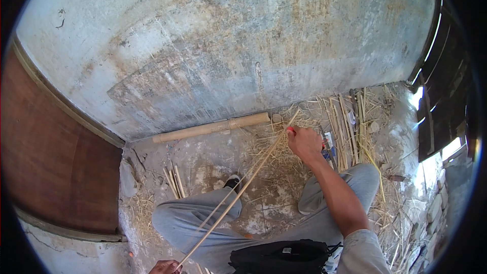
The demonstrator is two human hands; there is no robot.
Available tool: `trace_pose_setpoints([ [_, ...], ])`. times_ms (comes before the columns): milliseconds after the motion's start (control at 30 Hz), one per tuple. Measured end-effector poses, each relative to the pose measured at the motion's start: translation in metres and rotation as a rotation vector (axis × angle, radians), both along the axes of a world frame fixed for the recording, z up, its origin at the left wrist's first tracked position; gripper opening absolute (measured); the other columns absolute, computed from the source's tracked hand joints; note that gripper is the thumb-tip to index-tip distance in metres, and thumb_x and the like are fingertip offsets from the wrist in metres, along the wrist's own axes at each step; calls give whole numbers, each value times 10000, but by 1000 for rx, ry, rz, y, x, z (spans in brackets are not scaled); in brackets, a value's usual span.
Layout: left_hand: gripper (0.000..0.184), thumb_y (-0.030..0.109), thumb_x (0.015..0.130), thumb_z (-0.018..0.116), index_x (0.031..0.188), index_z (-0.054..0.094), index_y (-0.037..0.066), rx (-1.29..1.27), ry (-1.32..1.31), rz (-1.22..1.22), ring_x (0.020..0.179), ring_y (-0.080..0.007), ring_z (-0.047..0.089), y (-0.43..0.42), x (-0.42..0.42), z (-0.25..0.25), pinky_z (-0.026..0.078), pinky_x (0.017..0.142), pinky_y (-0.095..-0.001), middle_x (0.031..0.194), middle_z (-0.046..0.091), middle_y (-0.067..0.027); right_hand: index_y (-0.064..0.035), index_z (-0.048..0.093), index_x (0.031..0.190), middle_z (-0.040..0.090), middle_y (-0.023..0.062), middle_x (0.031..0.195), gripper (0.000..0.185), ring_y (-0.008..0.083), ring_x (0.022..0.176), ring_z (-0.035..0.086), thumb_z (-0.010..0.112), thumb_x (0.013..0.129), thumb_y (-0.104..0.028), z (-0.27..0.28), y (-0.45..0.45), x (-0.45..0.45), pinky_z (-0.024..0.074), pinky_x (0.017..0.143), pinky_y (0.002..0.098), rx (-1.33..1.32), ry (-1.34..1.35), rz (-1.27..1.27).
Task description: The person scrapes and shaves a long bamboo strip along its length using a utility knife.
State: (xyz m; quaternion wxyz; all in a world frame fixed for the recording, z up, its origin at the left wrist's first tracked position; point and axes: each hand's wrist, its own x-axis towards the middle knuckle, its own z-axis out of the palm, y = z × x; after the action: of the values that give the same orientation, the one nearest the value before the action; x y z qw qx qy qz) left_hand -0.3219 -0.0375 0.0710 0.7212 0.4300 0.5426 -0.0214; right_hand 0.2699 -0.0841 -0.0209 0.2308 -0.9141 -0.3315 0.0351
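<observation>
Seated low over a littered floor (203,155), a person grips a long wooden strip (223,216) slanting from 7 to 1 o'clock. The left hand (165,267), partly cut off at 7 o'clock, grasps its lower end; the right hand (304,144), toward 4 o'clock, clenches a small red object (290,130) against the upper length. Good handling likely calls for a taut strip, even pressure and fingertips clear of any edge.

Back: the wall (253,45) closes off reach; a bamboo pole (213,127) lies along its base.
Middle: floor (263,212) between the legs leaves low passage, right of the slanting strip (234,200).
Left: knee (170,218) and short sticks (175,181) obstruct.
Right: long sticks (346,127) obstruct.
</observation>
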Motion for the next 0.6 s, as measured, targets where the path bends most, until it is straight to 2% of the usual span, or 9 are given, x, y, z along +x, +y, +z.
trace_pose_setpoints([
  [33,271,310,993,593,866,579,71,2,0,-1,457,-29,327,0,2,0,218,411,-208,593,414,53,-56,713,1008,704,212,844,353,404,811,698,561,955,-370,3,-1,-1,540,747,519,-11,-15,4],
  [100,278,322,982,608,873,584,67,281,-27,-154,455,-27,323,-4,8,1,210,406,-210,594,406,58,-58,715,1001,705,209,840,353,404,810,698,562,954,-372,2,-1,-1,540,744,520,-28,-31,12],
  [167,284,331,979,611,876,587,68,194,-18,-117,460,-31,331,-4,11,8,214,408,-207,596,412,55,-159,740,1074,701,209,804,312,399,800,692,603,920,-393,-4,2,1,550,740,523,-16,25,-13],
  [233,297,351,973,618,883,593,69,28,-5,-49,469,-37,346,-2,14,14,222,412,-201,601,423,51,-160,739,1080,701,206,801,311,398,800,692,605,919,-389,-5,4,1,549,745,525,-2,25,-27],
  [267,297,351,973,618,883,593,69,24,-6,-49,469,-37,346,0,14,14,222,412,-201,601,423,51,-161,738,1085,701,204,798,310,398,801,691,607,918,-386,-3,4,0,548,749,527,10,24,-37],
  [300,291,348,974,616,884,594,72,-3,-10,-62,468,-38,346,3,14,15,225,412,-202,601,427,49,-161,738,1085,701,204,798,310,398,801,691,607,918,-386,-1,4,-2,548,749,527,7,23,-37],
  [367,285,345,974,615,884,595,75,-27,-14,-78,467,-39,346,4,13,12,227,412,-204,601,432,48,-94,723,1018,704,213,846,311,398,830,697,579,943,-359,5,2,-5,541,755,511,-2,34,-6],
  [533,253,319,972,617,891,600,80,192,-20,-85,448,-36,329,-1,1,-4,225,403,-216,598,445,45,-81,723,1004,711,215,872,334,398,839,700,565,947,-369,-3,0,-1,544,764,508,-25,51,3],
  [600,241,302,965,625,896,606,73,125,-12,-37,450,-37,334,-3,-2,-1,225,405,-214,599,446,42,-62,721,995,713,219,883,352,398,846,701,562,948,-372,-9,0,8,546,772,505,-39,41,1],
])
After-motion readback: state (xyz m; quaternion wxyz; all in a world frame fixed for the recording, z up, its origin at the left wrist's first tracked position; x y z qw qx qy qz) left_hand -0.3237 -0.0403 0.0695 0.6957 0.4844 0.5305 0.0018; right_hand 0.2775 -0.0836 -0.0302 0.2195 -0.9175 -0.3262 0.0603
